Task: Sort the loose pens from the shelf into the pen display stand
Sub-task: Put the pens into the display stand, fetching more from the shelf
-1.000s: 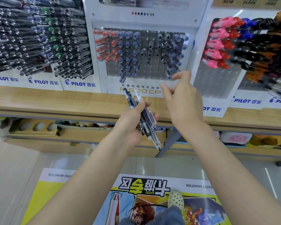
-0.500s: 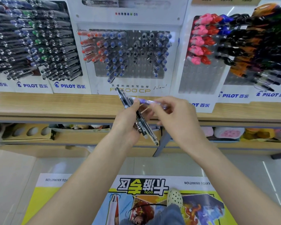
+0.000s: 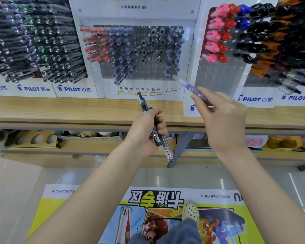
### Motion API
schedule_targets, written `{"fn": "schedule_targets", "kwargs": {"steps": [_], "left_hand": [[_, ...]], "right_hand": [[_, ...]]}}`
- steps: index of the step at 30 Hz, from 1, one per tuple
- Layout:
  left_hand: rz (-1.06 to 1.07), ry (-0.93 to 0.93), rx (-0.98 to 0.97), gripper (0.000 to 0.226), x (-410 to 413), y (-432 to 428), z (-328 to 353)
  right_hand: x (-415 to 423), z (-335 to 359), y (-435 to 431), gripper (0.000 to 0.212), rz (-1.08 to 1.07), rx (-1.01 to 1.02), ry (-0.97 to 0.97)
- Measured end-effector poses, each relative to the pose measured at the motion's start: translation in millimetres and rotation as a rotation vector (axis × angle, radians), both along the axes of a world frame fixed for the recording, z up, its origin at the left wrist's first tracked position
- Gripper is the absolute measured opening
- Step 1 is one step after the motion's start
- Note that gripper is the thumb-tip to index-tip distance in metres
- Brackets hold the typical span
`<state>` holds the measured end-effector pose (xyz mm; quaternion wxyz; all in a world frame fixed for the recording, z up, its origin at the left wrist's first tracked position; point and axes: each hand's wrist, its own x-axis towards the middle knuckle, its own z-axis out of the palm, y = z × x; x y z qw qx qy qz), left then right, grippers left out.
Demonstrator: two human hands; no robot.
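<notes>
The left hand point(image 3: 144, 132) grips a bundle of pens point(image 3: 165, 148) as ready stock. The right hand point(image 3: 225, 124) pinches one blue pen point(image 3: 192, 88), its end aimed at the stand point(image 3: 102, 88) just above, probably for its blue column point(image 3: 173, 55).

Both bare forearms reach forward, side by side. The left hand point(image 3: 144, 132) curls its fingers point(image 3: 163, 128) round a bundle of clear-barrelled pens point(image 3: 161, 143). The right hand point(image 3: 225, 124), held higher, pinches one clear blue-tinted pen point(image 3: 192, 88) between thumb and fingertips.
</notes>
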<state>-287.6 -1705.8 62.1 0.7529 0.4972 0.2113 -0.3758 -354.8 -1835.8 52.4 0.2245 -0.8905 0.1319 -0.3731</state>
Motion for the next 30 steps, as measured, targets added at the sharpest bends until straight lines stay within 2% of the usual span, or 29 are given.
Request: {"fn": "schedule_targets", "kwargs": {"steps": [10, 16, 20, 25, 29, 30], "left_hand": [[-0.067, -0.082, 0.013, 0.012, -1.9, 8.8, -2.7], [-0.171, -0.303, 0.179, 0.029, -7.6, 19.3, -1.9], [-0.105, -0.306, 0.152, 0.017, -5.1, 34.5, 0.0], [-0.142, -0.331, 0.036, 0.014, -9.2, 51.9, -4.0], [-0.02, -0.309, -0.08, 0.016, -12.6, 53.4, -7.5], [0.013, -0.312, -0.096, 0.017, -12.1, 53.1, -8.4]], "right_hand": [[34.3, -9.3, 2.1, 0.017, 0.022, -0.131, 0.048], [59.1, -10.9, 9.6, 0.018, 0.034, -0.148, 0.183], [58.8, -15.4, 17.6, 0.035, 0.025, -0.045, 0.223], [55.6, -9.2, 18.3, 0.026, 0.01, 0.192, 0.182], [50.1, 3.3, 32.9, 0.019, -0.013, 0.461, 0.184], [43.6, 7.0, 39.8, 0.018, 0.024, 0.536, 0.25]]}}
